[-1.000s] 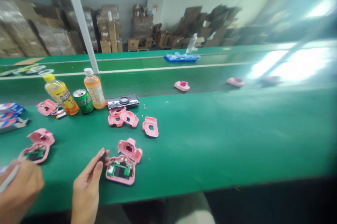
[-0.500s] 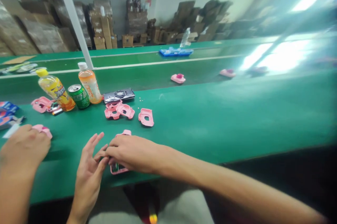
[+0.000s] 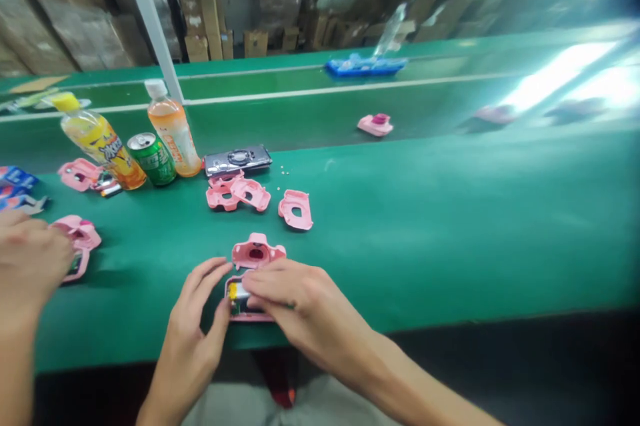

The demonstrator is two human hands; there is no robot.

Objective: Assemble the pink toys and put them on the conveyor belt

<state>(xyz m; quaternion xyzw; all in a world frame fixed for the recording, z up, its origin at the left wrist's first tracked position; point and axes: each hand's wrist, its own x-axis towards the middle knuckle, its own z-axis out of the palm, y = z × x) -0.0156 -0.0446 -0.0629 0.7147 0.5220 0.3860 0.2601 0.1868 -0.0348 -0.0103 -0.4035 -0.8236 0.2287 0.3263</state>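
Left hand (image 3: pixel 197 319) at pink shell (image 3: pixel 250 318), right hand (image 3: pixel 297 293) over battery (image 3: pixel 242 291).

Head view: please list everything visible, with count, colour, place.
Open case: one, pink, between own hands.
Silver pack: one, yellow-ended, in that case.
Other opened cases: two, pink, left.
Loose shells: at least three, pink, centre-left.
Flat device: one, dark, behind shells.
Drink bottles: two, yellow and orange, left.
Can: one, green, between bottles.
Printed boxes: several, blue-white, far left.
Table: one, green, foreground.
Far pieces: at least two, pink, beyond table.
Tray: one, blue, farther back.
Clear bottle: one, colourless, by tray.
Post: one, pale, behind bottles.
Cardboard boxes: many, brown, background.
Co-worker's hand: one, bare, left edge.
Left hand: one, bare, at case's left side.
Right hand: one, bare, on pack.
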